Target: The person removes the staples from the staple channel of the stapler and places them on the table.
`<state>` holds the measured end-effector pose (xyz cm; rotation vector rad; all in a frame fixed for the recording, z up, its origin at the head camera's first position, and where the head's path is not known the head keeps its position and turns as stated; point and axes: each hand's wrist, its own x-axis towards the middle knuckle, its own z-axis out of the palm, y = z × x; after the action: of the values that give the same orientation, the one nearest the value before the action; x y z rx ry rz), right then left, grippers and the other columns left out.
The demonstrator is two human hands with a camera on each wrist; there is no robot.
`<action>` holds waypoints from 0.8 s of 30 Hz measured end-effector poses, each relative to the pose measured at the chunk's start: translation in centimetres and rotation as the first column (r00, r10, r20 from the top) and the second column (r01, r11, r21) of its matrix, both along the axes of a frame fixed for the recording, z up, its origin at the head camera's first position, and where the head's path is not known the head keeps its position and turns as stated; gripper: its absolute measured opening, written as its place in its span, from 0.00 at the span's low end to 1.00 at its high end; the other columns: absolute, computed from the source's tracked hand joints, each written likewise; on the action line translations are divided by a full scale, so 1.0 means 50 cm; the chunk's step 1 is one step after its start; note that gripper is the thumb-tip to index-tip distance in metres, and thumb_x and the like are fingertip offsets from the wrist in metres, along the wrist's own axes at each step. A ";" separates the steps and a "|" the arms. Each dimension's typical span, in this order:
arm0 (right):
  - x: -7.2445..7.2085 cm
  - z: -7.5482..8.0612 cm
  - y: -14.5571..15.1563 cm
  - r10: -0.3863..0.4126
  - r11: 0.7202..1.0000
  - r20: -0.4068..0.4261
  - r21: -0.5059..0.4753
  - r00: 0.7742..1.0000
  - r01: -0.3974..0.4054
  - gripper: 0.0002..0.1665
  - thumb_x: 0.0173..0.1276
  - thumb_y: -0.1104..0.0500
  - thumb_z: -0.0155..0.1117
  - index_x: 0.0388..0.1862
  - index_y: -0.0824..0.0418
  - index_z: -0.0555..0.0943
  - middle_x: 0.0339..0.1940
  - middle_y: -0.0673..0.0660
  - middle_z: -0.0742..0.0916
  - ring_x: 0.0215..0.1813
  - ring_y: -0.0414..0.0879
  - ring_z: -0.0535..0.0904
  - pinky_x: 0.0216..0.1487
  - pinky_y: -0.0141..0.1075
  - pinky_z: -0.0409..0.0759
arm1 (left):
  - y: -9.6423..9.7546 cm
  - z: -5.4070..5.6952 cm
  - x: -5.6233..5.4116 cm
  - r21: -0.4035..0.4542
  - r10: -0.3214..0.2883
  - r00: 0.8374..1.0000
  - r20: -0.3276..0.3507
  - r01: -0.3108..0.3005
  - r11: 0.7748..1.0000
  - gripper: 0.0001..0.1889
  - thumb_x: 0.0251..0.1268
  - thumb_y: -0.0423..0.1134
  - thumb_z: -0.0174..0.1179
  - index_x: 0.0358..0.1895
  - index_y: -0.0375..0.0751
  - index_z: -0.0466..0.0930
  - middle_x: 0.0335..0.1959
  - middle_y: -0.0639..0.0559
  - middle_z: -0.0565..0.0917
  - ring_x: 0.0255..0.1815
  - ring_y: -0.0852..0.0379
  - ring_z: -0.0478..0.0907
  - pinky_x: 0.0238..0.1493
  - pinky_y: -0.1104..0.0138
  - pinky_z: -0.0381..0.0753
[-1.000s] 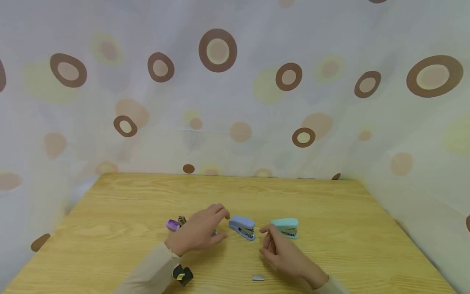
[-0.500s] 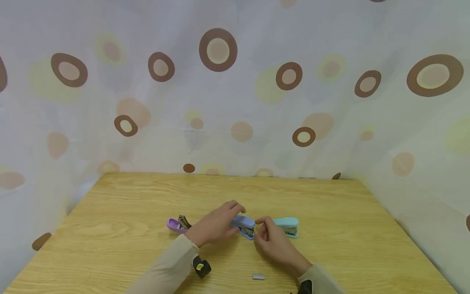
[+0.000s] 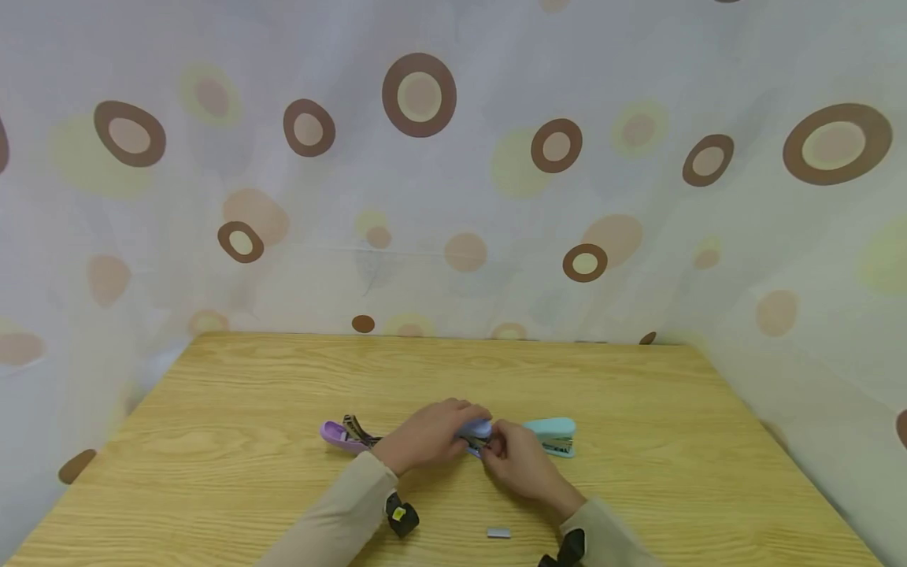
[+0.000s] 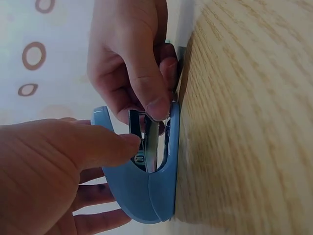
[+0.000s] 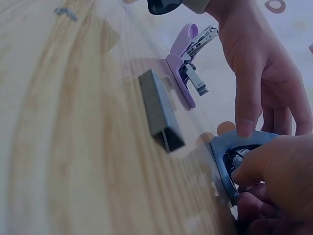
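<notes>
I count three staplers [image 3: 333, 435] [image 3: 476, 429] [image 3: 549, 427] (purple, blue, mint), one staple strip [image 3: 498, 533], one small blurred piece [image 5: 67, 12], two wrist cameras [image 3: 404, 517] [image 3: 567, 549], one tabletop [image 3: 248, 488] and my two hands [image 3: 428, 435] [image 3: 522, 463].

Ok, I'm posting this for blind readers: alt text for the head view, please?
A left hand holds a blue stapler on a table while the right hand touches its front end. An opened purple stapler lies left, a teal stapler right, and a grey strip nearer the viewer.

Staplers [image 3: 476, 429] abreast (three), staple strip [image 3: 498, 533] in front
</notes>
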<state>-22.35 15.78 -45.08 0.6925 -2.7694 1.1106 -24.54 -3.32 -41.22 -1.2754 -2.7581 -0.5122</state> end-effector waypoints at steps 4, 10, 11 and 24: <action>0.000 0.003 -0.004 -0.027 1.000 0.001 0.013 1.000 0.027 0.07 0.60 0.68 0.64 0.27 0.62 0.75 0.20 0.47 0.76 0.20 0.32 0.66 0.23 0.27 0.67 | 0.005 -0.005 -0.002 -0.014 0.023 0.998 -0.063 -0.023 1.000 0.21 0.62 0.31 0.63 0.58 0.48 0.75 0.46 0.51 0.81 0.45 0.56 0.79 0.46 0.65 0.79; 0.002 0.008 -0.004 -0.057 0.998 0.005 0.037 0.998 0.057 0.06 0.60 0.68 0.64 0.28 0.63 0.75 0.20 0.48 0.78 0.21 0.33 0.67 0.24 0.28 0.68 | 0.014 -0.005 -0.005 -0.056 0.050 0.991 -0.125 -0.057 0.997 0.25 0.61 0.26 0.61 0.60 0.53 0.76 0.40 0.53 0.79 0.33 0.62 0.75 0.34 0.73 0.76; 0.002 0.009 -0.003 -0.059 0.997 0.003 0.040 0.998 0.058 0.06 0.60 0.67 0.64 0.28 0.63 0.75 0.20 0.48 0.78 0.21 0.33 0.67 0.24 0.28 0.69 | 0.015 -0.003 -0.005 -0.058 0.049 0.991 -0.126 -0.057 0.997 0.27 0.60 0.24 0.61 0.60 0.53 0.76 0.39 0.52 0.79 0.32 0.63 0.73 0.32 0.73 0.75; 0.003 0.007 -0.001 -0.012 1.000 0.046 0.027 0.999 0.011 0.06 0.63 0.65 0.64 0.31 0.65 0.75 0.24 0.50 0.79 0.24 0.32 0.70 0.26 0.28 0.71 | 0.008 -0.015 -0.007 0.011 0.029 0.997 -0.069 -0.028 1.000 0.21 0.60 0.24 0.62 0.51 0.52 0.75 0.37 0.51 0.72 0.32 0.60 0.64 0.30 0.75 0.69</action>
<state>-22.20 15.73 -44.72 0.6613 -2.8278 1.1033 -24.87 -2.92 -41.97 -1.2254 -2.7094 -0.4705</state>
